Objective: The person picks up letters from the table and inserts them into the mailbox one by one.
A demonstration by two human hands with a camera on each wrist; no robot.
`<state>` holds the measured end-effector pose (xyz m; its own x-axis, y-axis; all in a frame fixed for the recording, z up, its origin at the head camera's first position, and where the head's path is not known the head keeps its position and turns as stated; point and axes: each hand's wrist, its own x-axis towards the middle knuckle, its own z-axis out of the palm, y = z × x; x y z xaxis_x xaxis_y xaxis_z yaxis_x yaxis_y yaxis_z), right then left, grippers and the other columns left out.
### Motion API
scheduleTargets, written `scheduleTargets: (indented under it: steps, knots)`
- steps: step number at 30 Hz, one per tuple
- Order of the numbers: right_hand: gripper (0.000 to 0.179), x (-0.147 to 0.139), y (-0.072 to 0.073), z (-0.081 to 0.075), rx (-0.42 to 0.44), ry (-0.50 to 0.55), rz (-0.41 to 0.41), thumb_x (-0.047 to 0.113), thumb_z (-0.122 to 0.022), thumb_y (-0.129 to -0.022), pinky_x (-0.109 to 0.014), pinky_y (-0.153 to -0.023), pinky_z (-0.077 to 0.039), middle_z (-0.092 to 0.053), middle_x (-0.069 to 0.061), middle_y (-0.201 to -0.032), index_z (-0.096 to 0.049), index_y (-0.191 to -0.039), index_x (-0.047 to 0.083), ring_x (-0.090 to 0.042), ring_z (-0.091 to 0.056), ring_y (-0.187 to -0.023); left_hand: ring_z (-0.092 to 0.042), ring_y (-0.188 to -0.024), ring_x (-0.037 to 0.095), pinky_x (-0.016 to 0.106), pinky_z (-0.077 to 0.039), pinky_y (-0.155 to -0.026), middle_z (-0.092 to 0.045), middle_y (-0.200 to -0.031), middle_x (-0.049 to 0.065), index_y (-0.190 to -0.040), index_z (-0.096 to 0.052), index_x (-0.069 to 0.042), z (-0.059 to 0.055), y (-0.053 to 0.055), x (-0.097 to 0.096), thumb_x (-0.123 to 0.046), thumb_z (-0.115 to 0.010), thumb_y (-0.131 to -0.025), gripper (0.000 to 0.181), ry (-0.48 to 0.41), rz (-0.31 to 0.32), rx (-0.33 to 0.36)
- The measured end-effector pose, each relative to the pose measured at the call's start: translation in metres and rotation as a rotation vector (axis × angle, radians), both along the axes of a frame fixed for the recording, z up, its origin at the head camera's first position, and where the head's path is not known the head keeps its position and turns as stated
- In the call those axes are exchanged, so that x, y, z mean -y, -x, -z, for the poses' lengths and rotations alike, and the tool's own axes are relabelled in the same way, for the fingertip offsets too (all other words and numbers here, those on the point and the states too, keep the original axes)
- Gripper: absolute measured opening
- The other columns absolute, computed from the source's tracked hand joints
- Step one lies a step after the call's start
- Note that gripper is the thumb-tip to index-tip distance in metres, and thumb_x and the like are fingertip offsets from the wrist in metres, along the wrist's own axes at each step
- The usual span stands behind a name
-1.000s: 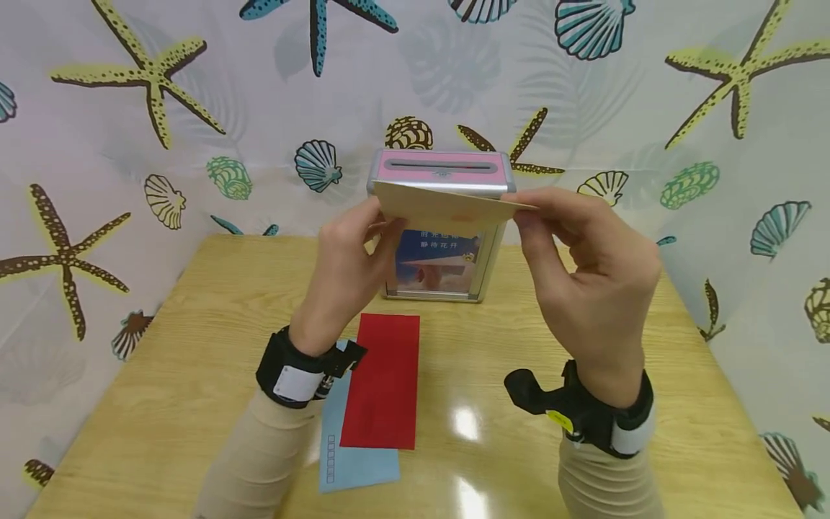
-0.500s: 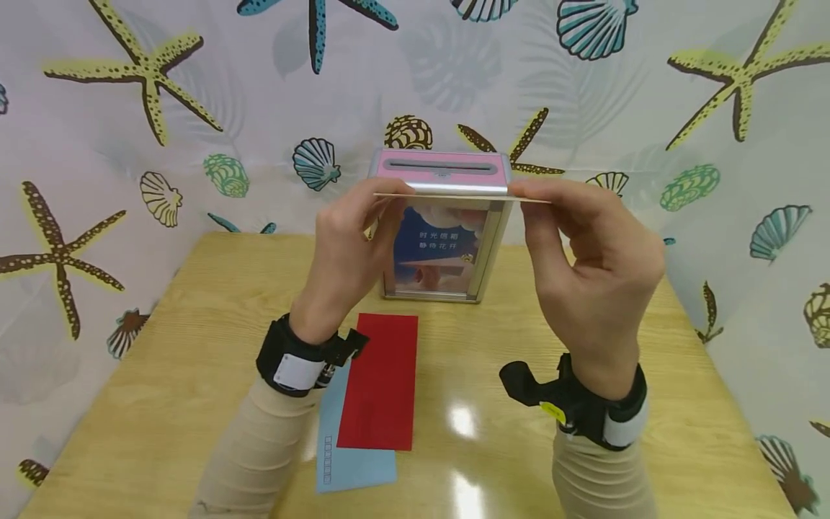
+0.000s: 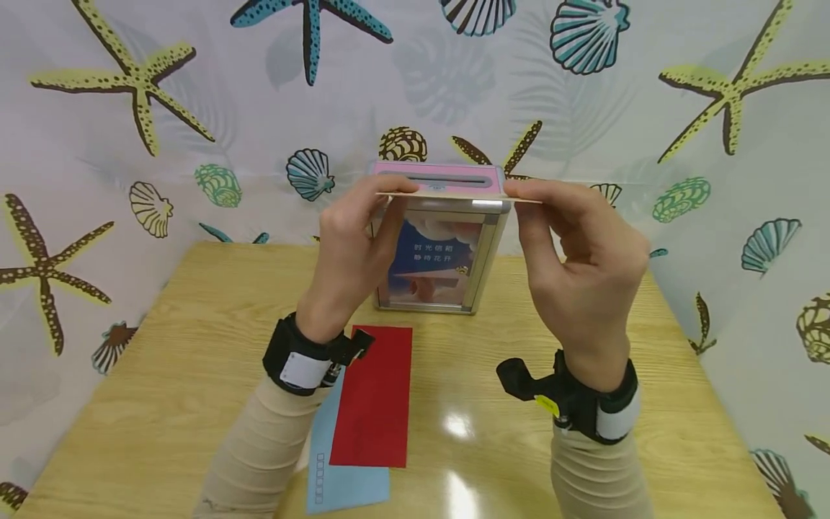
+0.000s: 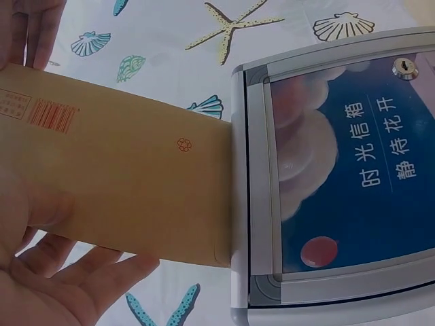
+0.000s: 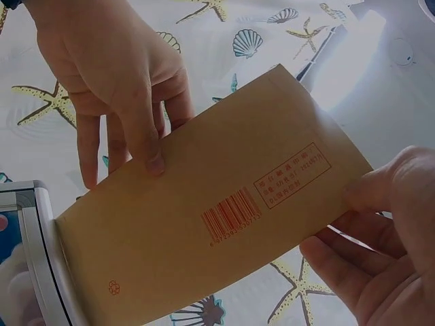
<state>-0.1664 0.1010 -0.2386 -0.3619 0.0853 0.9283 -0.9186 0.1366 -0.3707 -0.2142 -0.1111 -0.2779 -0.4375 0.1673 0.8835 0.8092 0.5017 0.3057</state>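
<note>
A brown paper envelope (image 5: 197, 210) with a red barcode is held between both hands, edge-on in the head view. My left hand (image 3: 353, 249) pinches its left side between thumb and fingers. At its right side, the thumb and fingers of my right hand (image 3: 586, 263) pinch it. Behind the envelope stands a box (image 3: 428, 263) with a pink top, a metal frame and a blue picture front with a keyhole. The envelope overlaps the near part of the pink top, just in front of the long slot (image 3: 454, 179). In the left wrist view its far edge is right at the box's rim.
On the wooden table (image 3: 194, 346) a red envelope (image 3: 372, 396) lies partly over a light blue envelope (image 3: 350, 490), near the left forearm. A white cloth (image 3: 246, 130) printed with starfish and shells hangs behind and at both sides.
The brown envelope has turned from slanted, with its face showing, to level and edge-on. Both hands have carried it slightly forward over the box's top. The head view has tipped slightly upward.
</note>
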Motion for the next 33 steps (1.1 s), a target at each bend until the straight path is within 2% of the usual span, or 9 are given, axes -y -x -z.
scheduleTargets:
  steps: [4,9,14,22,26,30,33]
  knots:
    - [0.012,0.000,0.003,0.000,0.000,-0.020,-0.001,-0.013,-0.064,-0.091,-0.034,-0.090,-0.061,-0.076,-0.023,-0.096,-0.072,-0.099,-0.014,-0.022,-0.075,-0.091,-0.073,-0.111,0.029,0.043,-0.057,-0.101,-0.075,-0.111,0.018,-0.112,-0.068,0.003,-0.001,0.006,0.000,0.001,-0.059,-0.102,0.014,-0.016,0.019,-0.014]
    - [0.013,-0.001,0.007,0.001,0.007,-0.042,0.041,-0.015,-0.062,-0.091,-0.032,-0.091,-0.061,-0.075,-0.025,-0.096,-0.071,-0.100,-0.014,-0.013,-0.074,-0.094,-0.072,-0.113,0.028,0.037,-0.055,-0.103,-0.074,-0.114,0.018,-0.114,-0.067,0.004,-0.002,0.018,-0.003,0.000,-0.057,-0.103,0.015,-0.012,0.057,0.002]
    - [0.014,-0.003,0.011,0.000,0.022,-0.039,0.041,-0.017,-0.062,-0.090,-0.031,-0.092,-0.061,-0.075,-0.025,-0.097,-0.070,-0.101,-0.015,-0.012,-0.074,-0.095,-0.072,-0.114,0.029,0.036,-0.055,-0.104,-0.074,-0.112,0.017,-0.114,-0.068,0.004,-0.003,0.025,-0.006,0.001,-0.056,-0.103,0.016,-0.003,0.049,-0.012]
    - [0.014,-0.004,0.018,0.002,0.033,-0.051,0.015,-0.015,-0.061,-0.091,-0.032,-0.091,-0.061,-0.074,-0.025,-0.095,-0.071,-0.101,-0.014,-0.011,-0.073,-0.091,-0.071,-0.114,0.029,0.035,-0.054,-0.106,-0.074,-0.112,0.017,-0.117,-0.068,0.003,0.000,0.030,-0.007,0.000,-0.055,-0.104,0.018,0.011,0.041,0.013]
    - [0.014,-0.005,0.021,0.001,0.026,-0.057,0.032,-0.015,-0.062,-0.091,-0.032,-0.091,-0.061,-0.075,-0.024,-0.096,-0.071,-0.101,-0.013,-0.011,-0.073,-0.091,-0.071,-0.115,0.030,0.036,-0.053,-0.107,-0.073,-0.115,0.018,-0.118,-0.067,0.004,0.000,0.031,-0.007,0.000,-0.056,-0.104,0.018,0.008,0.040,0.026]
    - [0.012,-0.005,0.028,-0.005,0.007,-0.083,0.065,-0.012,-0.064,-0.093,-0.033,-0.091,-0.061,-0.075,-0.021,-0.096,-0.072,-0.102,-0.012,-0.011,-0.072,-0.090,-0.072,-0.113,0.031,0.040,-0.056,-0.102,-0.073,-0.116,0.019,-0.118,-0.065,0.006,-0.005,0.032,-0.007,-0.001,-0.056,-0.104,0.019,-0.020,0.036,0.022]
    - [0.011,-0.004,0.037,-0.013,-0.001,-0.096,0.087,-0.009,-0.064,-0.095,-0.028,-0.088,-0.061,-0.075,-0.020,-0.095,-0.072,-0.103,-0.011,-0.011,-0.067,-0.083,-0.074,-0.109,0.032,0.042,-0.059,-0.098,-0.074,-0.117,0.019,-0.119,-0.064,0.007,-0.009,0.033,-0.008,-0.002,-0.056,-0.104,0.020,-0.038,0.029,0.018]
